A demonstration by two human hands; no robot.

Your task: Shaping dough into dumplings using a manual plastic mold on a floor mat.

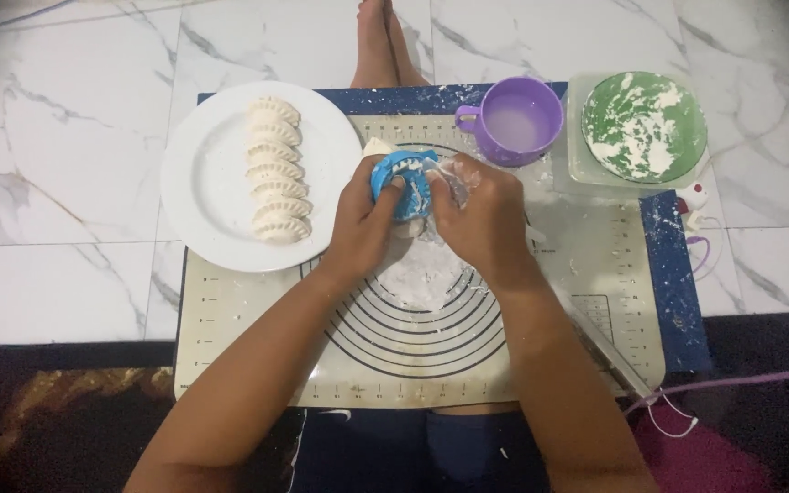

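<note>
both hands (422, 205) gripping blue dumpling press (401, 183), over floured baking mat (586, 274)

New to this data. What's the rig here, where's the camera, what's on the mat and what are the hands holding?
There is no machine: a person works with two bare hands, and the single picture comes from a camera worn on their head, looking straight down. The person's feet show at the top edge.

The left hand and right hand together grip a small blue dumpling press, with pale dough at its edges. They work over a cream silicone pastry mat printed with rings and rulers, dusted with flour, lying on a marble floor.

To the left, a white plate carries a row of crimped, uncooked dumplings. Behind the hands stands a purple cup of cloudy liquid. To the right is a green plate smeared with flour, sitting in a pale square tray.
</note>
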